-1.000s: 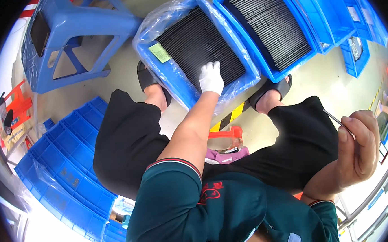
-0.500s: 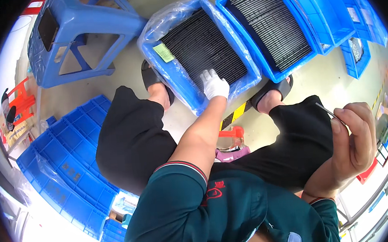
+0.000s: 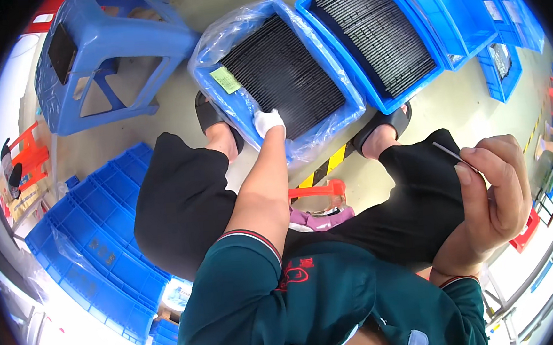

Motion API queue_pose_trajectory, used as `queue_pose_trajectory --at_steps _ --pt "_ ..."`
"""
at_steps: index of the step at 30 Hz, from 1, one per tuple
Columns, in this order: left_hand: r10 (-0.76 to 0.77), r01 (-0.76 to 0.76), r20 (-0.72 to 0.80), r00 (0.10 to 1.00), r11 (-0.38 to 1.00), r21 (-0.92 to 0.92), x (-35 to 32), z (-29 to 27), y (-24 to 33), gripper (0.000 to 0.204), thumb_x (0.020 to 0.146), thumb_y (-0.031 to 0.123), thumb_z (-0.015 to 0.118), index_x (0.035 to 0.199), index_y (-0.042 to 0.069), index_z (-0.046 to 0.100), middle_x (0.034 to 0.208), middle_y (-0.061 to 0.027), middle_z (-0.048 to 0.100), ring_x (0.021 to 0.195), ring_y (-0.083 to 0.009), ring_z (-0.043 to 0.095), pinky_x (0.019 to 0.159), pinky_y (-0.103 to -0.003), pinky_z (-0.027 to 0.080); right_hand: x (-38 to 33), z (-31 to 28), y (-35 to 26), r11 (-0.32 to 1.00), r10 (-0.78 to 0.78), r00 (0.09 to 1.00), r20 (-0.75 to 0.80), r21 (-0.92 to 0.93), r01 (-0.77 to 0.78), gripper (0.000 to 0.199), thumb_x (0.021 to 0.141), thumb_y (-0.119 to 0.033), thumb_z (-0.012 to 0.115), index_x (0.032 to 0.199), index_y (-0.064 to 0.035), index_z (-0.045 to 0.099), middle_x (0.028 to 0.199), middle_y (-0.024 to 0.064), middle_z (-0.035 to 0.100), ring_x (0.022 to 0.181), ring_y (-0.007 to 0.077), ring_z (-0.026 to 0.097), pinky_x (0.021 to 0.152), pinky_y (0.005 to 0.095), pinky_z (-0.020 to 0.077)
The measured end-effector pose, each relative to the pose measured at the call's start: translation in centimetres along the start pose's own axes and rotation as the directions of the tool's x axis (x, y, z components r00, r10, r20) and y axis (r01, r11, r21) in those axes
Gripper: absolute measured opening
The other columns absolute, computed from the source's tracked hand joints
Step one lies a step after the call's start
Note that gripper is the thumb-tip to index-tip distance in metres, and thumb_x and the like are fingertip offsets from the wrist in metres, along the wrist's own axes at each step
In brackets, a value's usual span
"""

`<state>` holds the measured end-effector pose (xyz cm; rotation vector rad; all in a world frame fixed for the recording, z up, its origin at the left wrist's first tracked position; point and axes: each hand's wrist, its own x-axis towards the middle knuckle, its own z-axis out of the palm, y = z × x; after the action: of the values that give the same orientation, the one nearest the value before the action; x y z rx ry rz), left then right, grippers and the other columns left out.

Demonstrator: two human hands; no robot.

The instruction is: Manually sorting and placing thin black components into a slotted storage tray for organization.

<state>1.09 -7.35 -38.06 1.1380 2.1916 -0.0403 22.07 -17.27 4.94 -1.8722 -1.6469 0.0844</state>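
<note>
Pinched shut: R hand [image 3: 493,199] has a thin dark strip [image 3: 449,153] clamped btw thumb and fingertips, raised over the R knee, strip poking up-left out of the grip. L hand [image 3: 268,122], white glove, is down at the near edge of the blue bin [image 3: 348,100]; fingers curled onto the bagged rim / front of the black stack. Can't tell if it's actually closed on a piece or just resting there.

Work item: black thin strips [image 3: 282,76], packed on edge in rows, inside that bin w/ clear plastic liner [image 3: 216,39]. Bin sits on the floor btw the feet, tilted in view.

Doing it well, my read:
- peel one strip only from the near end of the stack; the rows are tight, easy to drag 2.
- keep glove fingers off the loose liner film, it bunches at the rim and could snag.
- R pinch near the strip's end, light; looks thin enough to bend.

Pose: seated, leaning fwd. L forearm straight out and down, nearly full reach, wrist flexed over the rim. R elbow bent, forearm up, palm facing in, hand near the body.

Farther out: second blue bin [image 3: 376,37] of same black strips just beside the first, more blue bins [image 3: 470,11] beyond. Blue stool [image 3: 98,53] far left. Stacked blue crates [image 3: 96,249] by the L thigh.
</note>
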Motion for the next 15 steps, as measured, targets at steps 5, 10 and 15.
queue_pose_trajectory --at_steps 5,10,15 --pt "-0.119 0.119 0.015 0.993 0.963 -0.244 -0.6 1.5 -0.4 0.044 0.081 0.008 0.070 0.122 0.006 0.057 0.122 -0.0168 0.061 0.102 -0.0313 0.064 0.085 -0.038 0.051 0.0 0.2 0.5 0.999 -0.003 0.999 0.051 -0.035 0.004 0.024 0.063 -0.003 0.075 0.083 0.0007 0.064 0.074 0.0113 0.057 0.064 0.0224 0.054 0.054 0.0307 0.0405" --pt "-0.174 0.172 0.021 0.984 0.931 -0.323 -0.9 1.8 -0.5 0.046 0.078 0.015 0.075 0.121 0.004 0.059 0.116 -0.0167 0.064 0.101 -0.0306 0.064 0.087 -0.037 0.049 0.3 0.5 0.3 0.999 0.020 0.998 0.065 -0.045 -0.017 0.025 0.062 -0.004 0.075 0.084 0.0001 0.064 0.074 0.0111 0.057 0.064 0.0227 0.054 0.054 0.0312 0.0409" --pt "-0.033 0.010 -0.092 0.995 0.969 -0.245 -1.2 1.7 -0.4 0.042 0.080 0.013 0.072 0.119 0.001 0.059 0.117 -0.0188 0.063 0.103 -0.0325 0.062 0.089 -0.038 0.048 0.4 0.8 0.2 0.998 0.009 0.997 0.072 -0.056 -0.005 0.025 0.062 -0.005 0.075 0.084 -0.0004 0.064 0.074 0.0106 0.058 0.064 0.0232 0.054 0.054 0.0314 0.0416"
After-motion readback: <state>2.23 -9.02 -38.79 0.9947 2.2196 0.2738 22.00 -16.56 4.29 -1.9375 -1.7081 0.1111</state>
